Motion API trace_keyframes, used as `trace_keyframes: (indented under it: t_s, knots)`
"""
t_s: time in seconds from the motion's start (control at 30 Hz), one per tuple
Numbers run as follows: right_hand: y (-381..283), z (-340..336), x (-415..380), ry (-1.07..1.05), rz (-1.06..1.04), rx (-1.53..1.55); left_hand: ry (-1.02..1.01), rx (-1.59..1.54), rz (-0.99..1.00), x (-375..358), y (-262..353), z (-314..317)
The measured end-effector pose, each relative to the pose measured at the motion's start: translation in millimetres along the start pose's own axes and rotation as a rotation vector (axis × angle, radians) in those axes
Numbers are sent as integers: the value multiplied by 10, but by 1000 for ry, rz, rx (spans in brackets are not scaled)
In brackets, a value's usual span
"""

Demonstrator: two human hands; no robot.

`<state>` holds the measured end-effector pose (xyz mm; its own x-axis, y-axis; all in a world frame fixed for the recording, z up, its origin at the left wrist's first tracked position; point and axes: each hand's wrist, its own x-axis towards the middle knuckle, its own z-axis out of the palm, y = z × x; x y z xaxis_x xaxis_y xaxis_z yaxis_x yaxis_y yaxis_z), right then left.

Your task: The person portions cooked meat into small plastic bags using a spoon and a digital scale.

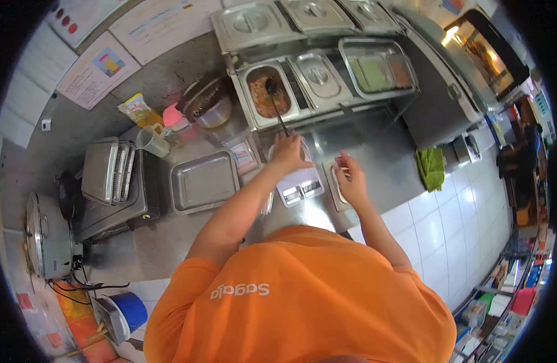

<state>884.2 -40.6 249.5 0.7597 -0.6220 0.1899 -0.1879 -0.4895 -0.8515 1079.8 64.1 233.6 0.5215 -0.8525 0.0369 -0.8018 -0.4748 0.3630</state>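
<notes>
Clear, seemingly plastic container [303, 151] under the left hand [287, 154] gripping it; right hand [351, 181] half-curled, empty.

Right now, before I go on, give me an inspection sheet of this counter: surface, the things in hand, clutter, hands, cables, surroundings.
Surface: steel counter, shiny, bare patches between items.
Things in hand: clear container on a small scale, under the left hand; open food pan with a spoon standing in it, just beyond.
Clutter: empty steel tray, measuring jug, stacked trays, green cloth.
Hands: left hand on the container; right hand beside the scale, whether it holds anything cannot be told.
Cables: black leads by the cooker.
Surroundings: lidded pans, wall posters, white tiled floor.
</notes>
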Motion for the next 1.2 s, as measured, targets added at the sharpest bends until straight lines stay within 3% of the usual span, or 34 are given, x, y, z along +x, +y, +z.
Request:
trace_keyframes:
  t_s: [0.03,0.1,0.17,0.2,0.23,0.27,0.33,0.37,0.43,0.47,0.53,0.67,0.73,0.87,0.93,1.13,1.2]
  knots:
    - [-294,-44,142,-6,-31,0,40,-39,26,5,11,37]
    - [-946,-149,414,-46,-324,-154,102,-77,45,-18,1,99]
    - [-1359,-101,740,-43,-359,-84,327,-234,101,-49,-1,139]
    - [-1600,-69,881,-155,-244,-164,330,-457,140,-53,-11,118]
    - [-1751,-27,987,-265,-125,-243,342,-455,138,-92,5,90]
    - [-1731,82,1085,-266,-138,-244,387,-564,131,-152,36,44]
    - [-1549,371,1286,-313,-274,-567,460,-870,86,-301,102,-66]
    - [-1551,428,1367,-310,-290,-567,475,-863,89,-389,100,-85]
    - [-1569,498,1524,-612,-258,-777,434,-1297,-11,-558,54,-123]
    - [-1519,502,1593,-609,-273,-779,450,-1292,-7,-662,1,-171]
    - [-1407,455,1700,-484,-333,-842,201,-1431,-203,-909,-158,-326]
    - [-1672,275,1657,-309,-374,-839,172,-1231,-322,-1235,-388,-661]
    - [-1668,272,1642,-296,-442,-902,286,-1104,-399,-1322,-464,-749]
    - [-1559,338,1584,-385,-409,-899,346,-1149,-445,-1387,-596,-766]
    - [-1704,221,1521,-372,-356,-727,295,-1226,-477,-1418,-559,-892]
    - [-1555,316,1682,-380,-240,-840,181,-1242,-497,-1360,-528,-1004]
    - [-1563,306,1602,-399,-298,-779,214,-1254,-468,-1322,-554,-929]
